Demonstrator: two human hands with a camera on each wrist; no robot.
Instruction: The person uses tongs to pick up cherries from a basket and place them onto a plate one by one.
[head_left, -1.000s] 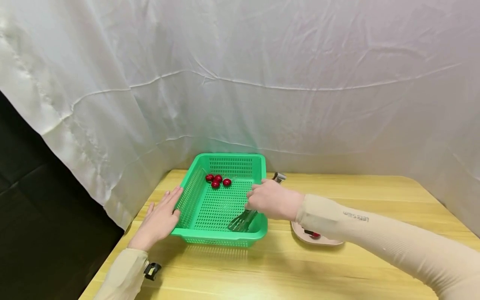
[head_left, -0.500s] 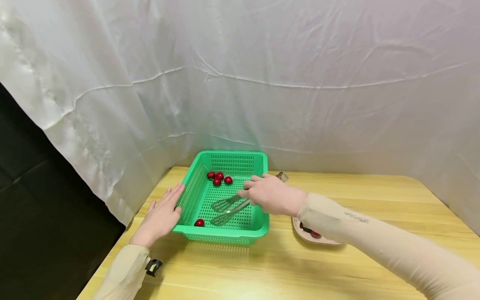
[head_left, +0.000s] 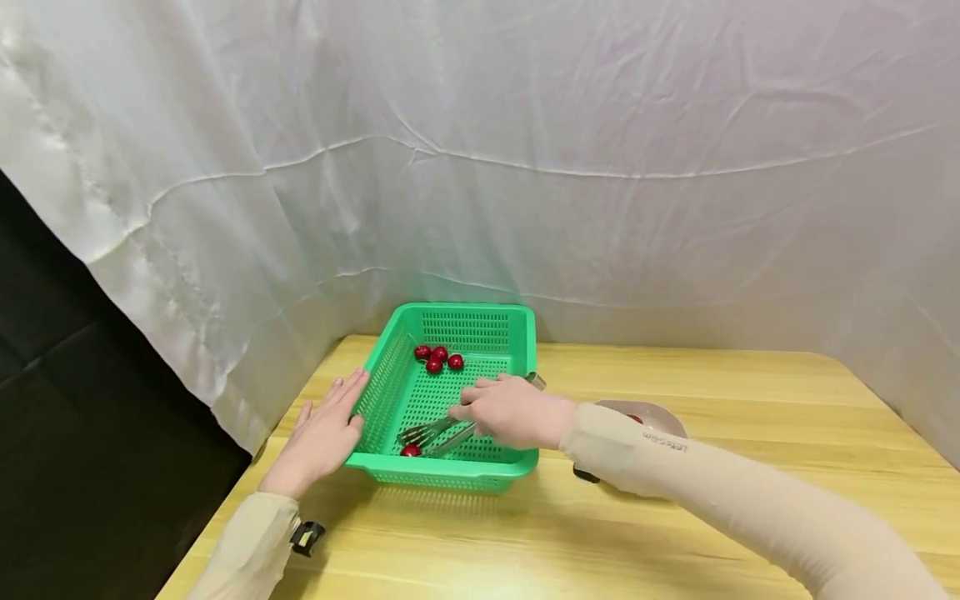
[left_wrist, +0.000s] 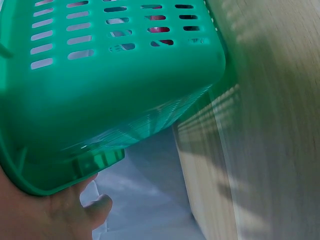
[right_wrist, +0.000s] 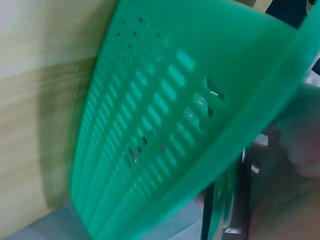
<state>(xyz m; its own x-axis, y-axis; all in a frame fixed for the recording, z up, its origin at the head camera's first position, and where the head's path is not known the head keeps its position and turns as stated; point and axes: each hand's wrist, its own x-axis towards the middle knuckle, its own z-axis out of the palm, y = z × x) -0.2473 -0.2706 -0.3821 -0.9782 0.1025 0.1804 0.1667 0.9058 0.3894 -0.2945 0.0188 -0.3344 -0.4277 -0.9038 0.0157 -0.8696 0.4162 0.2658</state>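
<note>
My left hand (head_left: pixel 318 442) rests on the left rim of a green perforated plastic basket (head_left: pixel 450 469), fingers extended; the left wrist view shows the thumb (left_wrist: pixel 100 210) below that rim. Over the basket's right side, my right hand (head_left: pixel 513 410) grips metal tongs (head_left: pixel 423 433) with slotted heads. Their heads are down near the front left of the basket floor, right at a glossy red cherry (head_left: pixel 410 451). Several more cherries (head_left: pixel 434 366) sit clustered toward the back left. In the right wrist view the tong arms (right_wrist: pixel 237 200) show beyond the basket wall.
A pale pink plate (head_left: pixel 663 419) stands right of the basket, partly hidden by my right sleeve, with a red fruit (head_left: pixel 635 418) showing on it. The wooden table (head_left: pixel 750 392) meets a white cloth backdrop (head_left: pixel 600 208) behind.
A cherry has come out at the basket's front left from between the tongs. The tongs opened, then moved forward-left toward it. The right hand shifted left and nearer; the left hand stayed put.
</note>
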